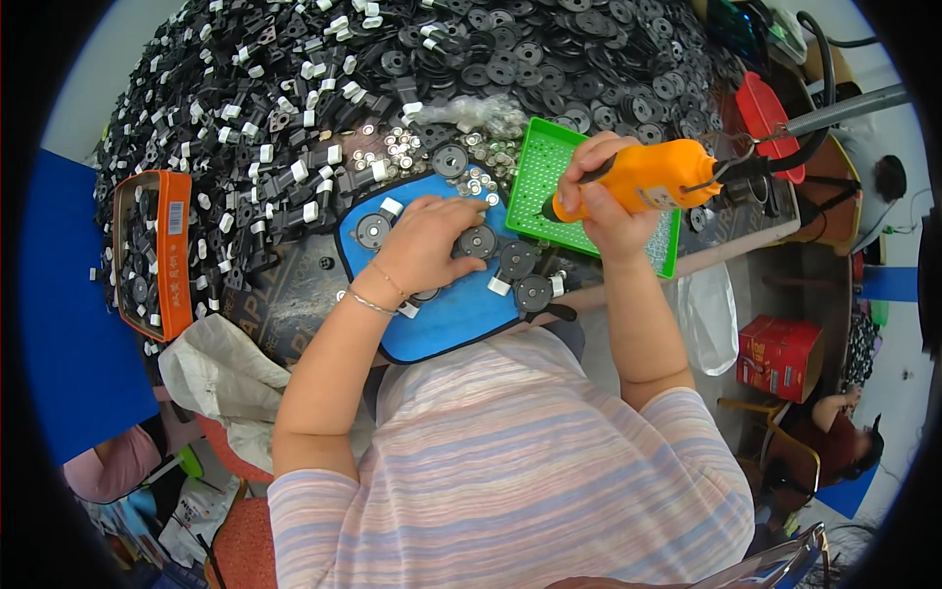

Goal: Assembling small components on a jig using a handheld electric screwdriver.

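Observation:
My right hand [610, 201] grips an orange electric screwdriver [659, 177], which hangs from a coiled line on the right. Its dark nose points left, over a green perforated tray [542, 147] that holds small shiny screws. On a blue mat [442, 334] in front of me, my left hand [424, 247] closes its fingers and thumb about a round black wheel [478, 241]. Beside it lie more wheels, one at the right [517, 259] and one with a white tab [533, 293]. Another wheel [373, 231] sits left of the hand. A further one is partly hidden under my wrist.
Black brackets with white ends [265, 152] heap up across the left and back. Loose black discs [520, 59] pile at the back right. Silver round pieces [400, 147] lie behind the mat. An orange-rimmed box [177, 255] stands left; a red carton [780, 358] is at right.

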{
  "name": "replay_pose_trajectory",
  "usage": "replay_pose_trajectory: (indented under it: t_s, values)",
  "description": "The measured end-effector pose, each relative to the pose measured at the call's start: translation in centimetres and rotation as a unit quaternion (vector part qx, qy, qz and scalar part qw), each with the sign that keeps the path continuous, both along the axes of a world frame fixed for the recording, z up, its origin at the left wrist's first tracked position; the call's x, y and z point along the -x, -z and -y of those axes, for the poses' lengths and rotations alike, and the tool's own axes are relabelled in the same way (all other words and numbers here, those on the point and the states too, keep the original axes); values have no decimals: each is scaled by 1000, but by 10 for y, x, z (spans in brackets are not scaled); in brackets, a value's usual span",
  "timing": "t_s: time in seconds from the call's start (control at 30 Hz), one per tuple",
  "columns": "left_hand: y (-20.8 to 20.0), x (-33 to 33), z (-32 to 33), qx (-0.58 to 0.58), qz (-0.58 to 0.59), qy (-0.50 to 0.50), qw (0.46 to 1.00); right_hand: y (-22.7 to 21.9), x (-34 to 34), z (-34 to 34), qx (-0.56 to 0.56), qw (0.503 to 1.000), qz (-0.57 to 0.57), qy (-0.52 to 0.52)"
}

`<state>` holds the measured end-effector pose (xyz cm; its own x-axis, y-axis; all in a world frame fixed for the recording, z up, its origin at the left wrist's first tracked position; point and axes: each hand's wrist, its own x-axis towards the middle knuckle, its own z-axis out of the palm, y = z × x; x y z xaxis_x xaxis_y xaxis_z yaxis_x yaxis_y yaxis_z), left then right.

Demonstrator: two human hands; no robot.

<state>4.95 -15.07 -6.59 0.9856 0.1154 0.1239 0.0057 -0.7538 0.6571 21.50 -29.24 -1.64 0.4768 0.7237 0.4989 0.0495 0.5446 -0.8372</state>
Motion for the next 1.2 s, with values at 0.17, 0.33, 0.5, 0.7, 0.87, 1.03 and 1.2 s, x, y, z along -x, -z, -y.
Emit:
replay_pose_trajectory:
  t_s: [0.17,0.33,0.5,0.7,0.87,1.03,1.2]
  values:
    - [-1,1,0,-1,-13,-1,1000,1,5,-1,10,999,-43,-5]
    - [-11,10,3,-105,16,-29,994,-1,6,-3,19,999,-39,-8]
    - [-33,45,-6,-51,-8,-96,994,-26,6,5,-79,996,-20,-31]
    - [-13,57,-3,-76,18,-169,982,-31,45,-25,-90,991,6,-99]
    - [-10,46,-13,-95,-4,-168,981,-21,67,-57,-78,990,72,-98]
    - [1,37,-16,-132,-6,-146,980,-15,80,-71,-74,989,66,-111]
    - [12,36,-18,-133,10,-153,979,-16,88,-77,-53,990,-24,-128]
